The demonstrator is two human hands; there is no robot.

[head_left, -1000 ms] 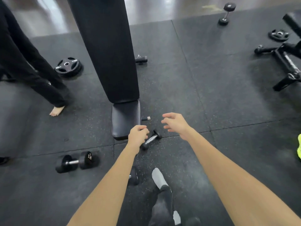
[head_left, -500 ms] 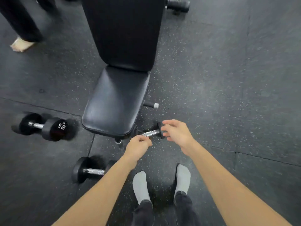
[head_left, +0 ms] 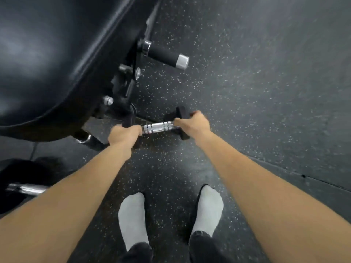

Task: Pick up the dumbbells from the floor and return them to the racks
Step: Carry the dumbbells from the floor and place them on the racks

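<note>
A small black dumbbell (head_left: 159, 127) with a ribbed chrome handle lies on the speckled rubber floor just in front of the bench. My left hand (head_left: 124, 134) grips its left head, which is mostly hidden under my fingers. My right hand (head_left: 192, 124) grips its right head, with the black end showing above and below the fingers. Between my hands the chrome handle is bare. Behind my left forearm at the lower left lies a second, larger dumbbell (head_left: 26, 188), its chrome bar and one black head partly hidden.
The black padded bench (head_left: 57, 59) fills the upper left, with its frame, bolts and a black chrome-capped side peg (head_left: 167, 56) close above the small dumbbell. My feet in grey socks (head_left: 133, 217) stand just behind it. Bare rubber floor stretches to the right.
The view has dropped much closer to the floor. Both hands have come down onto the small dumbbell and closed round its two heads; before, they hovered just above it.
</note>
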